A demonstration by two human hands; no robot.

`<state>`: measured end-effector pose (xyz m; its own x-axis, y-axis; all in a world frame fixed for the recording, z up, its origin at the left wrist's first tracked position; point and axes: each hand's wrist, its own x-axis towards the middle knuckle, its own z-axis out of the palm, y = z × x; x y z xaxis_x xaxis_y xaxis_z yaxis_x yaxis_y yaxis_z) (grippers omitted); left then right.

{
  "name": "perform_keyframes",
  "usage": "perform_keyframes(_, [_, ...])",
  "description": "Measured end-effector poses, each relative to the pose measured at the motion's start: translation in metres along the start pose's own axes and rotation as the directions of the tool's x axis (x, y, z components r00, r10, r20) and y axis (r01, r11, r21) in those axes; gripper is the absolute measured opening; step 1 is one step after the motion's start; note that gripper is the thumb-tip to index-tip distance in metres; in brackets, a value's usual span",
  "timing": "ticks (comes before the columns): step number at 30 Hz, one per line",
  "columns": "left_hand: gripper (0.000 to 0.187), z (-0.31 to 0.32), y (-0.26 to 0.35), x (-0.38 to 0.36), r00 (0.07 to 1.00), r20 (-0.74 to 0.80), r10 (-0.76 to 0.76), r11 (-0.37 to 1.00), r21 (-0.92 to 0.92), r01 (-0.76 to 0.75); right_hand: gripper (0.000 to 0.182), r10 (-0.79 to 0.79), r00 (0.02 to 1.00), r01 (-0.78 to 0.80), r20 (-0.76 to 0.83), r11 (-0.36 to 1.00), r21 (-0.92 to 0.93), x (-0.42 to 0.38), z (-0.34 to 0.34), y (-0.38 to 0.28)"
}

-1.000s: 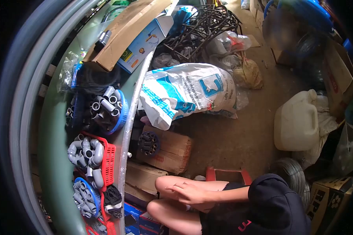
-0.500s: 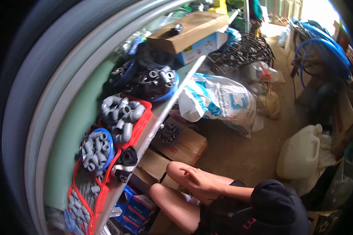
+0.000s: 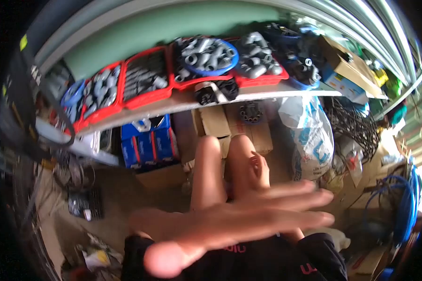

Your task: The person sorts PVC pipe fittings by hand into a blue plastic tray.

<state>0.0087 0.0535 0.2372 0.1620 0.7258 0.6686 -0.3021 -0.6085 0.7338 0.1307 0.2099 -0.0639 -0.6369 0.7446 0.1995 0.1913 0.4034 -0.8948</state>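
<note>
My left hand [image 3: 229,225] is raised close to the camera, blurred, fingers spread and pointing right, holding nothing. My right hand [image 3: 259,169] lies on my right knee with its fingers loosely apart and nothing in it. My bare knees [image 3: 208,154] point toward a shelf [image 3: 173,108]. On the shelf stand red baskets [image 3: 145,96] and a blue basket [image 3: 211,56], all full of grey pipe fittings. Both hands are well short of the shelf.
Blue boxes [image 3: 147,143] and cardboard boxes [image 3: 215,122] sit under the shelf. A white and blue sack [image 3: 309,140] leans at the right, with tangled black wire [image 3: 351,126] and coiled blue hose [image 3: 405,206] beyond. Clutter covers the floor at the left.
The view has swung round so the shelf now runs across the top. My left hand has come up in front of the camera. My right hand stays on the knee.
</note>
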Motion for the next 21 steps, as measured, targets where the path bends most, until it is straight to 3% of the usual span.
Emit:
perform_keyframes(4, [0.096,0.05,-0.008,0.002,0.894,-0.112,0.433,0.889,0.214,-0.404,0.048,0.017,0.999,-0.016,-0.032,1.0,0.022,0.0,0.01,0.009])
perform_keyframes(8, [0.106,0.047,0.012,0.004,0.911,-0.056,0.408,0.881,0.287,-0.377,0.047,0.032,0.994,-0.035,0.106,0.999,0.02,0.008,0.023,0.007])
perform_keyframes(11, [0.063,0.039,0.01,0.011,0.882,-0.068,0.466,0.745,0.568,-0.35,0.048,0.038,0.983,-0.037,0.182,0.999,-0.008,0.015,0.027,-0.002])
perform_keyframes(15, [0.043,0.045,0.004,0.03,0.715,-0.269,0.646,0.5,0.856,-0.129,0.048,-0.018,0.98,0.038,0.199,0.995,-0.097,0.015,0.021,-0.006])
perform_keyframes(16, [0.038,0.068,0.02,0.034,0.695,-0.488,0.527,0.647,0.761,0.044,0.047,-0.019,0.981,0.038,0.195,0.995,-0.097,0.016,0.019,-0.002])
perform_keyframes(18, [0.031,0.081,0.033,0.029,0.726,-0.579,0.37,0.596,0.748,0.292,0.047,-0.005,0.981,0.019,0.195,0.997,-0.07,0.009,0.021,-0.007])
perform_keyframes(20, [0.037,0.071,0.039,0.004,0.887,-0.385,0.255,0.176,0.921,0.349,0.047,0.01,0.98,-0.005,0.2,1.0,-0.026,0.006,0.014,-0.019])
perform_keyframes(21, [0.035,0.052,0.038,-0.005,0.948,-0.247,0.202,0.061,0.969,0.24,0.046,0.016,0.979,-0.014,0.201,1.0,-0.007,0.008,0.008,-0.036])
